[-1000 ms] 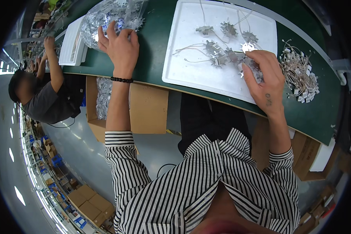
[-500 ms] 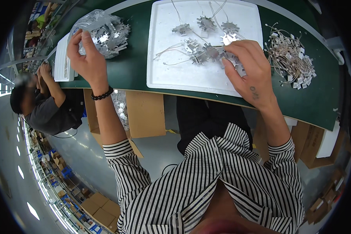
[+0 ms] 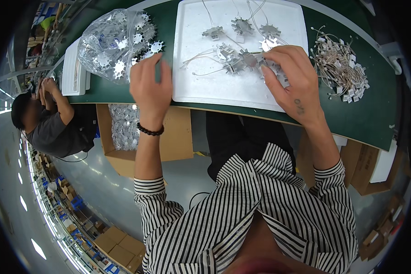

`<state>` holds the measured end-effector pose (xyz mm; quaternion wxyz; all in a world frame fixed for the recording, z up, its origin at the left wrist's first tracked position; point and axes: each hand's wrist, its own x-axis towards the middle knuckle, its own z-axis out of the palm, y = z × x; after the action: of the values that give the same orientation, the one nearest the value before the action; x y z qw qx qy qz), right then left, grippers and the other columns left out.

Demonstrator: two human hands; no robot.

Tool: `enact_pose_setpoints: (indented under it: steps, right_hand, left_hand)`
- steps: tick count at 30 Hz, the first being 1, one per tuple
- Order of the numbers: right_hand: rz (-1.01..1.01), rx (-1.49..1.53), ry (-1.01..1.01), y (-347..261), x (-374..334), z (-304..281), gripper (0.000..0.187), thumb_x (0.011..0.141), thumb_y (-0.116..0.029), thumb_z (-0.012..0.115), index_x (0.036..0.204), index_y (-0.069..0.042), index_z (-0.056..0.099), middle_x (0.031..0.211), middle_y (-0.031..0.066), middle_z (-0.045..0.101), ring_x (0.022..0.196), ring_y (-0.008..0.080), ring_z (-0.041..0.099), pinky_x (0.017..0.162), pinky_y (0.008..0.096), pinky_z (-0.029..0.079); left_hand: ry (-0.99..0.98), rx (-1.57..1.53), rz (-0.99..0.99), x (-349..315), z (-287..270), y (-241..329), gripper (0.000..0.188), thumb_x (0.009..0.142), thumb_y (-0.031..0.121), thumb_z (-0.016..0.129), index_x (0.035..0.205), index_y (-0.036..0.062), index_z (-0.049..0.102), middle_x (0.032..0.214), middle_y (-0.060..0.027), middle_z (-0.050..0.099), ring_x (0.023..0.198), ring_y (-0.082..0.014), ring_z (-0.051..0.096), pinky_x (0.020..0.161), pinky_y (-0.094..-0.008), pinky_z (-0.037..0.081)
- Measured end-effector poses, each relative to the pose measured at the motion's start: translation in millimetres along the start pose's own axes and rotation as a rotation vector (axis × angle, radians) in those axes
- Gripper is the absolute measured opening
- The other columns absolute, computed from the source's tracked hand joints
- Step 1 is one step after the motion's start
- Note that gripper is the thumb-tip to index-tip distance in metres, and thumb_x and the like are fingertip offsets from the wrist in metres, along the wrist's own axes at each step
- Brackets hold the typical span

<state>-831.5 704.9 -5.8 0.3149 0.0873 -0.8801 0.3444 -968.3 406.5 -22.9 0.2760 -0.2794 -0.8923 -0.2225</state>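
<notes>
My left hand hovers at the mouth of a clear plastic bag full of shiny star-shaped metal plates. Its fingers bend with a gap to the thumb, and one star-shaped plate shows just beyond the fingertips; I see nothing gripped. On the right side of a white tray, my right hand rests with thumb and index finger apart over a cluster of metal plates. Its other fingers curl out of sight. Several plates on the tray, among them one farther back, carry thin pale cables.
A heap of cables with white connectors lies on the green table at right. Left of the bag stands a white foam box. An open carton with bagged plates sits below the edge. Another person works at far left.
My left hand has moved right and toward me, off the bag. The bag now lies spread wider, with more plates showing. My right hand has stayed in place.
</notes>
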Motion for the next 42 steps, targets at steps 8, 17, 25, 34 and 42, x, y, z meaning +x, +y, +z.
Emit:
enact_pose_setpoints:
  steps: [8, 17, 25, 34, 42]
  right_hand:
    - [-0.087, 0.094, 0.143, -3.0, -4.4, -25.1, 0.025, 0.075, 0.005, 0.069, 0.1, 0.0, 0.07, 0.097, 0.012, 0.068, 0.084, 0.0248, 0.062, 0.076, 0.0325, 0.052]
    - [0.141, -0.217, 0.311, 65.8, 1.3, -130.5, 0.017, 0.085, 0.004, 0.067, 0.102, 0.001, 0.07, 0.087, 0.0074, 0.068, 0.07, 0.0111, 0.055, 0.066, 0.0231, 0.048]
    - [0.639, -0.45, -0.128, 96.7, 28.1, -156.8, 0.014, 0.088, -0.008, 0.067, 0.095, 0.003, 0.07, 0.082, 0.0118, 0.068, 0.066, 0.0255, 0.06, 0.064, 0.0318, 0.05]
    - [0.765, 0.303, 0.164, 78.6, 39.4, -120.8, 0.029, 0.089, -0.023, 0.068, 0.08, 0.004, 0.069, 0.064, 0.007, 0.064, 0.062, 0.0219, 0.059, 0.062, 0.0318, 0.049]
    - [0.377, 0.258, 0.186, -35.6, 39.6, -89.6, 0.016, 0.085, 0.004, 0.067, 0.101, 0.002, 0.07, 0.081, 0.0044, 0.067, 0.061, 0.0097, 0.049, 0.057, 0.0217, 0.043]
  left_hand:
    - [-0.213, 0.284, -0.009, 28.9, -0.7, 4.7, 0.029, 0.093, 0.022, 0.069, 0.115, 0.0039, 0.072, 0.119, -0.0105, 0.068, 0.108, -0.0311, 0.058, 0.096, -0.0395, 0.047]
    - [-0.294, 0.177, 0.02, 41.9, 6.9, 13.9, 0.018, 0.094, 0.019, 0.067, 0.106, 0.0064, 0.07, 0.1, -0.0067, 0.073, 0.089, -0.025, 0.061, 0.092, -0.0352, 0.045]
    - [-0.187, -0.061, -0.297, 43.2, -3.3, 28.0, 0.027, 0.1, 0.023, 0.063, 0.12, 0.0042, 0.068, 0.107, -0.009, 0.073, 0.1, -0.0214, 0.065, 0.089, -0.0326, 0.05]
    - [-0.101, -1.834, -0.795, 34.6, -44.7, 79.9, 0.041, 0.106, 0.019, 0.054, 0.14, -0.0035, 0.049, 0.138, -0.0264, 0.055, 0.118, -0.0288, 0.062, 0.096, -0.0343, 0.055]
    - [-0.326, -2.109, -0.795, 38.7, -20.0, 147.3, 0.047, 0.107, 0.022, 0.049, 0.145, -0.0031, 0.042, 0.137, -0.0297, 0.055, 0.116, -0.0323, 0.064, 0.095, -0.0339, 0.055]
